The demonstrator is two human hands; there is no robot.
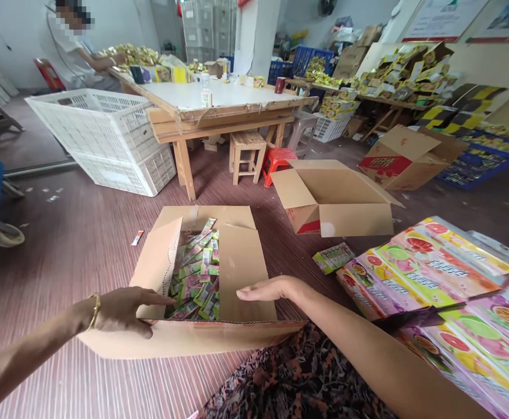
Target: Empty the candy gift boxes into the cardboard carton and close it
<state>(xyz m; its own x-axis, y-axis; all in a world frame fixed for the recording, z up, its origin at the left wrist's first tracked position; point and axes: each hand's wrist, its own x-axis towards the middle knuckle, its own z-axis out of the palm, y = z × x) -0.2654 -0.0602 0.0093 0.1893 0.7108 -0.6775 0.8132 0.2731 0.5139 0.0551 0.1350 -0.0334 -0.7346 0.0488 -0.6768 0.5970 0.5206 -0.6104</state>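
In front of me on the floor stands a cardboard box (193, 340) with side flaps folded partly inward. Many green and pink sachets (197, 279) lie loose inside it, showing through the gap between the flaps. My left hand (125, 311), with a gold bangle at the wrist, rests at the box's near left corner, fingers stretched out over the left flap (160, 262). My right hand (267, 289) lies flat, palm down, over the right flap (244, 265). Neither hand holds anything.
Colourful fruit-printed cartons (429, 267) are stacked at my right, with a small green box (333, 258) beside them. Two open cardboard boxes (354, 218) (405, 157) stand beyond. White crates (110, 139), a wooden table (228, 116) and a seated person (77, 55) are farther back.
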